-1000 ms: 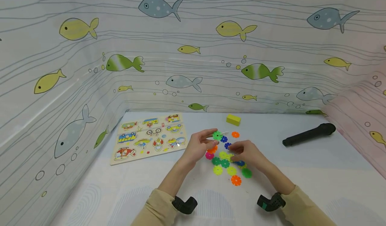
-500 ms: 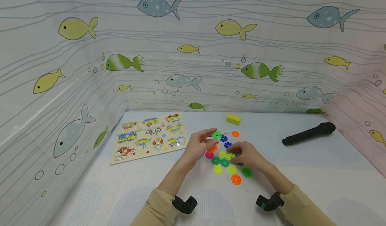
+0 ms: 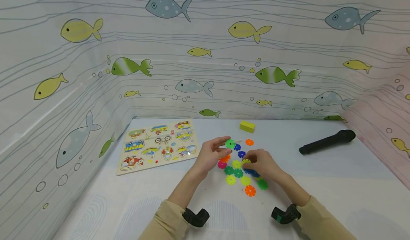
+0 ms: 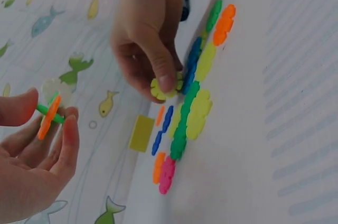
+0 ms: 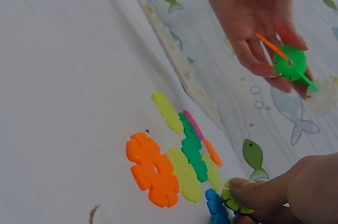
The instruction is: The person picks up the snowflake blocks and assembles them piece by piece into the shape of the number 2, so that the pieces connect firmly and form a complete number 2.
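Note:
My left hand [image 3: 209, 156] holds a small cluster of joined plastic snowflake discs between thumb and fingers. In it are a green disc [image 5: 290, 64], an orange disc [image 4: 49, 118] and a translucent whitish disc [image 5: 323, 97]. To its right, my right hand [image 3: 264, 163] pinches a yellow snowflake disc [image 4: 157, 91] between thumb and fingers, just above the loose pieces. Dark blue discs [image 3: 255, 173] lie under that hand, partly covered by it. Nearer me on the table are green discs [image 3: 238, 173], yellow discs [image 3: 245, 181] and an orange loose disc [image 3: 250, 190].
A wooden picture puzzle board [image 3: 158, 145] lies at the left. A yellow block [image 3: 247, 126] stands at the back, and a black microphone [image 3: 328, 142] lies at the right. The fish-patterned curtain [image 3: 205, 65] encloses the back and sides of the white table [image 3: 153, 201].
My right hand shifts slightly among the loose discs and now has a yellow one pinched and raised, uncovering more of the blue ones. My left hand stays in place with its cluster.

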Demonstrator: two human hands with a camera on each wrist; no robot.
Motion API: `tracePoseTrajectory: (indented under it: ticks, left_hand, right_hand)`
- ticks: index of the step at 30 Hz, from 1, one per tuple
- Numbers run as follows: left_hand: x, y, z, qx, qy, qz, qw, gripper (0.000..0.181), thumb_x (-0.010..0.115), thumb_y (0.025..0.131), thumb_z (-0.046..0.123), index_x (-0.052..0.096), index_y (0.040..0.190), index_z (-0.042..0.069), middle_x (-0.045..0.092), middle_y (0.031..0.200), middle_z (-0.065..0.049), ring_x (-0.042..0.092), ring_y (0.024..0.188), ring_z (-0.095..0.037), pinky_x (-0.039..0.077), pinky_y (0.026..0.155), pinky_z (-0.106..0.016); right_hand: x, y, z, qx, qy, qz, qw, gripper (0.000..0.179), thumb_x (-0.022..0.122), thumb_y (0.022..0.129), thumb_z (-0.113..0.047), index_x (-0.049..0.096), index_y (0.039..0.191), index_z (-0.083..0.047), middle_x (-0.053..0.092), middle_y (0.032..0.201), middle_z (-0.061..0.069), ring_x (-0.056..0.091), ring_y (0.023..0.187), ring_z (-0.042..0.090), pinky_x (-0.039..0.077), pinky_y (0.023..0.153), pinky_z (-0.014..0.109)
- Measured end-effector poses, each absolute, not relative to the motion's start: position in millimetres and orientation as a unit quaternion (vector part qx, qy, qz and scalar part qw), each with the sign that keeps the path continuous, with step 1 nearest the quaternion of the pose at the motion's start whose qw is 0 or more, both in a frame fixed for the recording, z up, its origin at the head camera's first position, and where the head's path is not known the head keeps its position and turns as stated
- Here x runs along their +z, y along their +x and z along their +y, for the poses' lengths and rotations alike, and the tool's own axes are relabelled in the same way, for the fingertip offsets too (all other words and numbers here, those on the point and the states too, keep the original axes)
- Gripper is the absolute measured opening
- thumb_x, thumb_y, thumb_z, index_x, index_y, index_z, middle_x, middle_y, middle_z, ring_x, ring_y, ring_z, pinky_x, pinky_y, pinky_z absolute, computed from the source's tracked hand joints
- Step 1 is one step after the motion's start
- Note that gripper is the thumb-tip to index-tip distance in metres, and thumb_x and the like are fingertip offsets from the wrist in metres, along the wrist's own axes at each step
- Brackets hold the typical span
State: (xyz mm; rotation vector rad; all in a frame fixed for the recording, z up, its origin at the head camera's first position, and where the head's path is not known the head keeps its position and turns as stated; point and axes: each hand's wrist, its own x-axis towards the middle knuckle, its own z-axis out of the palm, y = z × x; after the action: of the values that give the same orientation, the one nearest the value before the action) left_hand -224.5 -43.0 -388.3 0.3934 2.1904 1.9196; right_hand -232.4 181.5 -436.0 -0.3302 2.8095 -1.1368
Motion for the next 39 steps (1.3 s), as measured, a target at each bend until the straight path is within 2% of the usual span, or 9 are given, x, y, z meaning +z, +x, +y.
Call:
tracePoseTrajectory:
  ticks: [4, 11, 15, 21, 28, 34, 39]
  left_hand:
    - [-389, -225, -43, 0.650, 0.131, 0.741, 0.103, 0.042, 0.063, 0.097, 0.013, 0.059, 0.139, 0.015, 0.061, 0.137, -0.010, 0.068, 0.109, -0.023, 0.055, 0.093, -0.030]
    - [-389, -225, -43, 0.652, 0.130, 0.739, 0.105, 0.042, 0.064, 0.097, 0.012, 0.059, 0.139, 0.014, 0.062, 0.136, -0.011, 0.068, 0.108, -0.024, 0.055, 0.093, -0.030]
    - [-389, -225, -43, 0.651, 0.128, 0.741, 0.103, 0.042, 0.064, 0.097, 0.013, 0.060, 0.139, 0.015, 0.062, 0.136, -0.010, 0.068, 0.108, -0.023, 0.055, 0.093, -0.030]
    - [-389, -225, -43, 0.650, 0.121, 0.743, 0.104, 0.041, 0.065, 0.097, 0.013, 0.061, 0.137, 0.017, 0.064, 0.133, -0.008, 0.068, 0.106, -0.020, 0.055, 0.093, -0.030]
    - [-389, -225, -43, 0.653, 0.125, 0.740, 0.100, 0.040, 0.064, 0.097, 0.013, 0.061, 0.137, 0.015, 0.063, 0.134, -0.010, 0.068, 0.107, -0.021, 0.055, 0.093, -0.030]
    - [-389, -225, -42, 0.656, 0.121, 0.738, 0.103, 0.040, 0.064, 0.097, 0.012, 0.061, 0.137, 0.017, 0.063, 0.134, -0.008, 0.069, 0.108, -0.022, 0.055, 0.093, -0.030]
    - [-389, -225, -42, 0.656, 0.121, 0.737, 0.102, 0.041, 0.064, 0.097, 0.011, 0.061, 0.137, 0.016, 0.064, 0.134, -0.008, 0.069, 0.108, -0.023, 0.055, 0.093, -0.030]
  right_hand:
    - [-434, -234, 184, -0.395, -0.081, 0.915, 0.020, 0.018, 0.076, 0.089, -0.018, 0.074, 0.105, -0.010, 0.069, 0.093, 0.000, 0.060, 0.085, 0.016, 0.055, 0.081, 0.032]
    - [-429, -234, 183, -0.465, -0.076, 0.882, 0.012, 0.031, 0.071, 0.094, -0.020, 0.066, 0.119, -0.004, 0.069, 0.085, 0.007, 0.067, 0.073, 0.021, 0.055, 0.071, 0.025]
    - [-425, -232, 182, -0.494, -0.081, 0.866, 0.003, 0.029, 0.069, 0.095, -0.015, 0.066, 0.121, -0.003, 0.072, 0.091, 0.009, 0.070, 0.079, 0.025, 0.057, 0.076, 0.024]
    - [-422, -231, 182, -0.550, -0.071, 0.832, 0.025, 0.027, 0.065, 0.097, -0.011, 0.064, 0.120, 0.004, 0.075, 0.097, 0.015, 0.074, 0.090, 0.031, 0.060, 0.082, 0.033]
    - [-414, -231, 183, -0.581, -0.056, 0.812, 0.019, 0.028, 0.058, 0.102, -0.021, 0.057, 0.118, 0.002, 0.075, 0.099, 0.017, 0.074, 0.086, 0.026, 0.060, 0.080, 0.032]
    - [-405, -227, 180, -0.597, -0.039, 0.801, -0.026, 0.034, 0.058, 0.102, -0.018, 0.054, 0.133, -0.005, 0.071, 0.101, 0.016, 0.070, 0.078, 0.016, 0.058, 0.079, 0.025]
    - [-401, -225, 179, -0.611, -0.045, 0.790, -0.028, 0.039, 0.060, 0.101, -0.016, 0.054, 0.138, -0.007, 0.068, 0.103, 0.019, 0.067, 0.078, 0.014, 0.057, 0.080, 0.023]
